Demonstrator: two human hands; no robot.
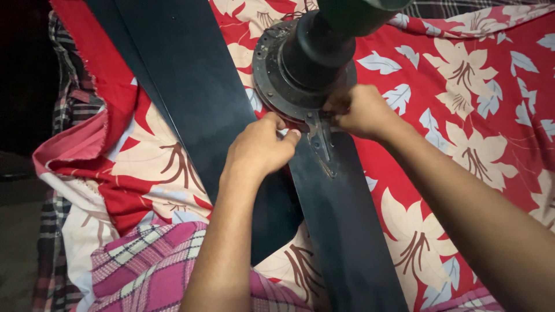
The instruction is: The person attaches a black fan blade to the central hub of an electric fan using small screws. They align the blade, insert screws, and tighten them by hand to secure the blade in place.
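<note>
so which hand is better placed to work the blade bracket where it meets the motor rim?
Probably right. The right hand has fingertips pinched at the bracket top by the motor housing. The left hand rests beside it on the blade.

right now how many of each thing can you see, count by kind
hands: 2, left and right
fan blades: 2, one at left, one running down the middle
fan motor: 1
blade bracket: 1
floral sheet: 1
pink plaid cloth: 1
total: 8
</note>
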